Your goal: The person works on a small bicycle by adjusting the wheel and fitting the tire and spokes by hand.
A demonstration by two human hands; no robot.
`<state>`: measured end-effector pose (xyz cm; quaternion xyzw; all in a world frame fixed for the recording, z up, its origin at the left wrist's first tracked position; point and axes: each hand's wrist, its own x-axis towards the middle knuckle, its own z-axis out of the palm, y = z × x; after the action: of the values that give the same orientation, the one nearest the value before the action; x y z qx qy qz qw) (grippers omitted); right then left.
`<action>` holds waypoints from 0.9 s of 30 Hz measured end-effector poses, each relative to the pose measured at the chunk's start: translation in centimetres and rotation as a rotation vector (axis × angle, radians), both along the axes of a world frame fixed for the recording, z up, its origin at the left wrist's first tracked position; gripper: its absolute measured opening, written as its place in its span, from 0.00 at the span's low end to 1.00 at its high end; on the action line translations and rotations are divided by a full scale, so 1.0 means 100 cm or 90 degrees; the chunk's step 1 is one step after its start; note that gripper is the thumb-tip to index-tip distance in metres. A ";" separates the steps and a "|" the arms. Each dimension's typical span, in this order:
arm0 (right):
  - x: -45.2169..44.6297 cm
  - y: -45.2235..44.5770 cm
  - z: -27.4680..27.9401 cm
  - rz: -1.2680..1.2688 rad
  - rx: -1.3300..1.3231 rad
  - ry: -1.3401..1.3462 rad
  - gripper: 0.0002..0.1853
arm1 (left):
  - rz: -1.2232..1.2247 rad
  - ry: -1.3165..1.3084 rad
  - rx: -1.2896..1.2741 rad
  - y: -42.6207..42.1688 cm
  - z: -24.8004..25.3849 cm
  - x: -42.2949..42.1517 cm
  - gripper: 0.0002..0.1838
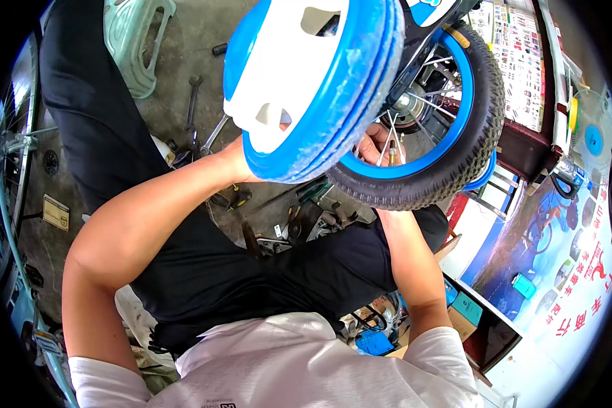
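A small spoked wheel with a blue rim and black knobbly tyre (483, 115) is tilted at the upper centre. Beside it, nearer the camera, is a blue and white plastic wheel (299, 75). My left hand (246, 162) is at the lower left edge of the plastic wheel, its fingers hidden behind it. Bent fingers of my right hand (377, 144) show between the spokes, beside a brass-coloured valve (392, 153). They are pressed together near the hub (408, 104); what they hold is hidden.
Wrenches (193, 102) and other tools lie on the floor beyond my legs. A pale green stool (139, 75) is at the upper left, with a bicycle at the left edge. A printed board (513, 61) and shop poster are at the right.
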<state>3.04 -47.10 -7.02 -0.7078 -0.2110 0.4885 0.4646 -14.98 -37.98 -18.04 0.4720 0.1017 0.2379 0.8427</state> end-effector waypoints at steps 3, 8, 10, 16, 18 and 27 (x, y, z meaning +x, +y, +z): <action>-0.002 -0.001 0.002 -0.011 -0.009 -0.019 0.06 | 0.001 -0.033 -0.010 -0.005 -0.015 0.002 0.29; 0.006 -0.006 -0.003 0.025 -0.005 -0.006 0.06 | -0.010 0.009 0.044 -0.006 -0.024 0.003 0.29; 0.009 -0.008 -0.005 0.034 -0.007 0.022 0.10 | -0.026 0.046 0.085 -0.004 -0.022 0.001 0.28; 0.030 -0.013 -0.024 0.127 0.007 0.016 0.18 | -0.037 0.046 0.045 -0.006 -0.023 0.003 0.26; 0.023 -0.010 -0.026 0.106 -0.014 -0.044 0.17 | -0.031 0.031 0.055 -0.006 -0.020 0.002 0.26; 0.017 0.000 -0.019 0.103 -0.029 0.024 0.11 | -0.085 0.057 0.119 -0.004 -0.016 0.002 0.26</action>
<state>4.70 -47.11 -8.97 -0.6898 -0.2473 0.5423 0.4111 -14.75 -38.40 -19.65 0.5644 0.0846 0.1683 0.8037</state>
